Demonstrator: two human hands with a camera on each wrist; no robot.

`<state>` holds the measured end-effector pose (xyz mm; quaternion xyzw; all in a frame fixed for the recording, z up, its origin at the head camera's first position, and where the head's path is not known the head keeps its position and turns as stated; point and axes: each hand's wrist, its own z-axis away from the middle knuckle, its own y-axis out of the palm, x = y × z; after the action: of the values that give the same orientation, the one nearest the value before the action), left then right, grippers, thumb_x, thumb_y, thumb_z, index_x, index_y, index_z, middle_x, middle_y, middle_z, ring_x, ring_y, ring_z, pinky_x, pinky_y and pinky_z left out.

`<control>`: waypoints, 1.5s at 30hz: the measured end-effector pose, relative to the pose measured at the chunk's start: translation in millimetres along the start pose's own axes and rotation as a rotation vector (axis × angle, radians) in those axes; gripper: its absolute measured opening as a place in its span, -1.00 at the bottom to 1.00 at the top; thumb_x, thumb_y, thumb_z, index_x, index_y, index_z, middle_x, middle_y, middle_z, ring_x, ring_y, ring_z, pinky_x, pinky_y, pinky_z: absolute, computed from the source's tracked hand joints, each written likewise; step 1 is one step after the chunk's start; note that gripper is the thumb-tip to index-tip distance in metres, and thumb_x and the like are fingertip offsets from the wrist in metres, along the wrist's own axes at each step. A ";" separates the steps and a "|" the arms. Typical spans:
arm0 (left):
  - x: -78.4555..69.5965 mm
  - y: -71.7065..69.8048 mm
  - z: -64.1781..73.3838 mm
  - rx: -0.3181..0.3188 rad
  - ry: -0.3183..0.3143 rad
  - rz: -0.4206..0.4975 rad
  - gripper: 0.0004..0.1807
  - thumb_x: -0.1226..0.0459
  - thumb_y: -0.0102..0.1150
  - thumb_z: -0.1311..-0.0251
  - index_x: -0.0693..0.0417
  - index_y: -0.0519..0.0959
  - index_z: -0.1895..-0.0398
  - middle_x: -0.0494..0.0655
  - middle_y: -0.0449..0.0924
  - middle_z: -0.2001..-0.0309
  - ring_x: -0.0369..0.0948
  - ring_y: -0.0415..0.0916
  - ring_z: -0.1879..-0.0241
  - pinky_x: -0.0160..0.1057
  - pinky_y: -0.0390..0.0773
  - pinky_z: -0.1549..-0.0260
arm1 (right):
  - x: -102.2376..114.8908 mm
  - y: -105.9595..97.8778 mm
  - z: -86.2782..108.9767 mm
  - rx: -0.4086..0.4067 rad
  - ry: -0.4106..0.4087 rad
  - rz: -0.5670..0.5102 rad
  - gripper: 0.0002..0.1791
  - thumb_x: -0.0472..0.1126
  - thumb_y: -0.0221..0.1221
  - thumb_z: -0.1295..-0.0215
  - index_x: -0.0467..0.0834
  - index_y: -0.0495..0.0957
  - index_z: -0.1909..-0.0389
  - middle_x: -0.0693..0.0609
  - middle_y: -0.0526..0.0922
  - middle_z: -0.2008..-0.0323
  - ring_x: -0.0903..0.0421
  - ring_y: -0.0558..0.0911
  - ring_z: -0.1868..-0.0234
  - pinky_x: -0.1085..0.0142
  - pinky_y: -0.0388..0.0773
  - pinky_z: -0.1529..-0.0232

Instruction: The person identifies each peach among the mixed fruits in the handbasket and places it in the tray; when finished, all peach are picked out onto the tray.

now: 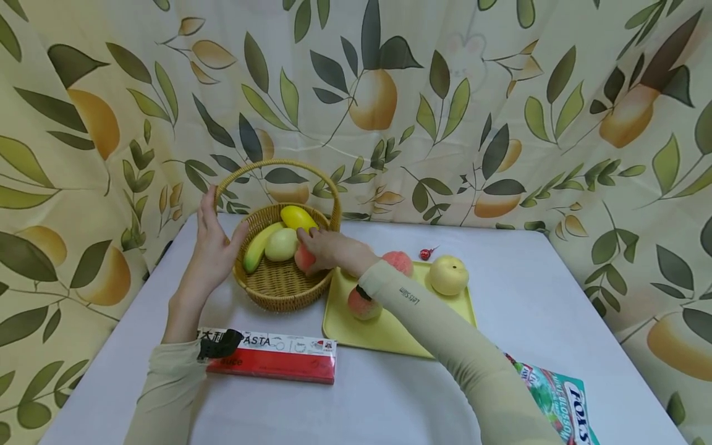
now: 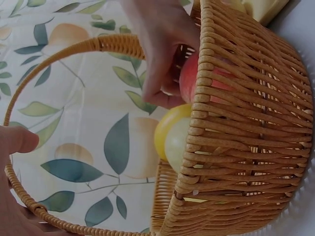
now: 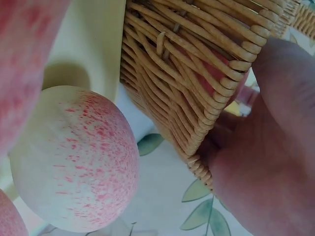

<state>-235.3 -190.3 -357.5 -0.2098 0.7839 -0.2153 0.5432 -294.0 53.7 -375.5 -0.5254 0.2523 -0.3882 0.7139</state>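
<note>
A wicker basket (image 1: 283,301) with a tall arched handle stands on the table. In it lie a banana (image 1: 257,250), a pale green round fruit (image 1: 281,245) and a yellow fruit (image 1: 298,217). My right hand (image 1: 340,252) reaches over the basket's right rim and grips a red-pink peach (image 1: 303,258) just inside it. The left wrist view shows fingers curled over this peach (image 2: 189,78), partly hidden by the wicker wall. On the basket's left side my left hand (image 1: 210,250) touches the handle, fingers straight and thumb spread apart.
A yellow tray (image 1: 345,332) right of the basket holds peaches (image 1: 364,306) and a pale yellow fruit (image 1: 449,275). In front lies a red-and-white pasta box (image 1: 278,358). A green candy bag (image 1: 562,395) is at front right, a small red trinket (image 1: 425,254) behind the tray.
</note>
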 end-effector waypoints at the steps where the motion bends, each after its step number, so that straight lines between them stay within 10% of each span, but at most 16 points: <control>1: -0.6 0.7 0.0 -0.002 0.002 -0.001 -0.03 -0.04 -0.03 -0.53 -0.30 -0.49 -0.65 0.07 -0.49 -0.68 0.26 -0.32 -0.65 0.47 -0.08 -0.49 | -0.5 0.4 0.6 0.016 -0.002 -0.008 -0.18 0.15 0.30 -0.36 -0.03 0.06 -0.42 -0.20 0.38 -0.34 -0.10 0.52 -0.29 0.07 0.51 -0.32; 9: -4.6 3.3 -4.6 -0.011 0.035 -0.006 -0.03 0.04 0.00 -0.53 -0.25 -0.47 -0.66 0.10 -0.47 -0.68 0.24 -0.33 -0.65 0.46 -0.08 -0.49 | -11.0 0.0 7.8 -0.008 -0.064 -0.074 -0.39 0.15 0.27 -0.39 0.10 0.25 -0.33 -0.21 0.36 -0.26 0.00 0.50 -0.10 0.12 0.59 -0.11; 18: -6.4 4.7 -6.6 0.000 0.024 -0.016 -0.03 0.04 0.00 -0.53 -0.27 -0.48 -0.66 0.12 -0.49 -0.68 0.25 -0.37 -0.65 0.48 -0.10 -0.48 | -25.9 -6.0 37.1 -0.253 -0.132 -0.203 -0.29 0.15 0.26 -0.39 -0.04 0.27 -0.42 -0.15 0.43 -0.29 -0.01 0.51 -0.19 0.11 0.57 -0.22; 33: -13.2 10.7 -8.5 0.039 -0.022 -0.038 -0.01 -0.01 -0.01 -0.53 -0.38 -0.54 -0.63 0.00 -0.55 -0.69 0.30 -0.32 -0.64 0.50 -0.07 -0.46 | -89.6 48.5 213.0 -0.505 0.039 -0.296 -0.20 -0.03 0.43 -0.23 -0.32 0.20 -0.26 -0.22 0.52 -0.05 0.00 0.56 0.03 0.11 0.62 0.00; 45: 0.2 -1.5 0.2 0.023 -0.027 -0.007 0.00 -0.07 -0.03 -0.51 -0.39 -0.57 -0.63 0.01 -0.57 -0.68 0.29 -0.37 -0.64 0.52 -0.13 -0.46 | -97.1 86.2 269.4 -0.401 0.207 -0.463 -0.22 -0.02 0.45 -0.21 -0.18 0.19 -0.26 -0.15 0.49 -0.10 -0.01 0.55 -0.07 0.17 0.68 0.01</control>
<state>-235.1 -191.6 -356.9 -0.2092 0.7732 -0.2236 0.5553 -117.6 295.2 -375.3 -0.6567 0.2685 -0.5343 0.4595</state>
